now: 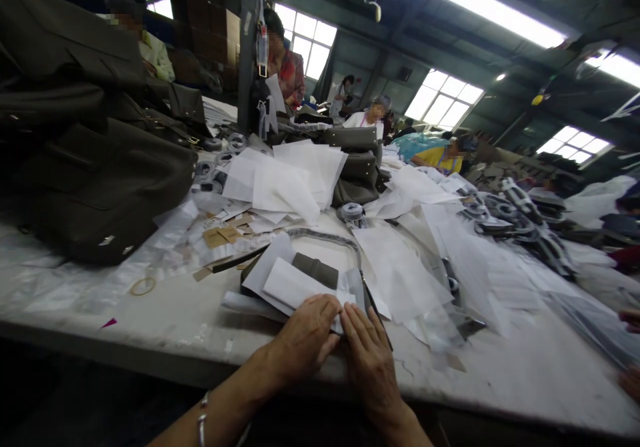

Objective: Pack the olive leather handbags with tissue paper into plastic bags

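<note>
The white paper (293, 286) could crease or slide off the handbag (315, 270) if the left hand (310, 330) and right hand (369, 350) press unevenly. They lie close together at its near edge, left fingers bent, right ones straighter; whether either pinches, I cannot tell. The handbag, dark olive-grey and mostly covered, sits near on the table (173, 317).

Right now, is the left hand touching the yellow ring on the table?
Apart. The head view shows a wide stretch of table between the left hand and the yellow ring.
</note>
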A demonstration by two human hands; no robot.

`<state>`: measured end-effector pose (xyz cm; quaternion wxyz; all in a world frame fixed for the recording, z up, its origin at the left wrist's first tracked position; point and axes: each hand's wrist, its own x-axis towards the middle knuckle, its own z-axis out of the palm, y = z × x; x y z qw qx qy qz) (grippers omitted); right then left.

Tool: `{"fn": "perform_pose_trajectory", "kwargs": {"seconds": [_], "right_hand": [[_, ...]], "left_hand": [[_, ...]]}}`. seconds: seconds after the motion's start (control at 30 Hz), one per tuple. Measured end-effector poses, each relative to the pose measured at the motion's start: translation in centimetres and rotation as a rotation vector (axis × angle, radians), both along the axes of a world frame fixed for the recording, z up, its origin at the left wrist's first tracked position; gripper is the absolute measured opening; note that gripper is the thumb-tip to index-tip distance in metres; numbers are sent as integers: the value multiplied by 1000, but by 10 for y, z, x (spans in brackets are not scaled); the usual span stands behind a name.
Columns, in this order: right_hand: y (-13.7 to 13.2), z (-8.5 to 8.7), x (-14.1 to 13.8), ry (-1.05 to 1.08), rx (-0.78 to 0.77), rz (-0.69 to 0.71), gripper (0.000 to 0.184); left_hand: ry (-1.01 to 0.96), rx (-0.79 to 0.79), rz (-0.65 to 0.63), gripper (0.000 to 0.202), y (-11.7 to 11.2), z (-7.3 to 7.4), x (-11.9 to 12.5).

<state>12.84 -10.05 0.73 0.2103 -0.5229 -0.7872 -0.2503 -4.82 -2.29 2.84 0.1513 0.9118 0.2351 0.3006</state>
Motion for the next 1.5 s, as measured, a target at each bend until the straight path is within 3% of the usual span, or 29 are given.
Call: {"fn": "perform_pose_trajectory", "kwargs": {"seconds": [0.13,0.2,0.27,0.37,0.53,0.67,0.8,0.93,1.1,1.33,1.43,1.5], "right_hand": [[9,-2,11,3,-3,-18,50],[14,4,21,-4,-8,-12,47],[20,10,32,2,-3,7,47],[26,18,42,30,-35,12,49],[24,41,25,150,-142,-42,43],[34,54,-9,142,-168,61,59],[58,34,-36,142,-173,155,55],[72,5,-41,141,-105,224,46],[68,-2,-40,188,-99,208,45],[61,29,-51,292,-236,177,47],[55,52,-23,470,-187,154,34],[45,68,20,619,-80,52,21]], "left_hand": [[117,178,29,27,23,14,-26],[115,293,134,24,36,16,-45],[112,382,221,27,47,14,-63],[100,475,246,34,52,2,-83],[40,438,270,37,46,-18,-87],[72,331,281,39,38,-15,-85],[86,214,321,38,32,-6,-83],[101,177,293,33,29,6,-82],[93,194,285,26,31,12,-86],[32,391,275,29,45,-11,-93],[43,479,240,32,58,-13,-96],[29,507,226,33,63,-11,-96]]}}
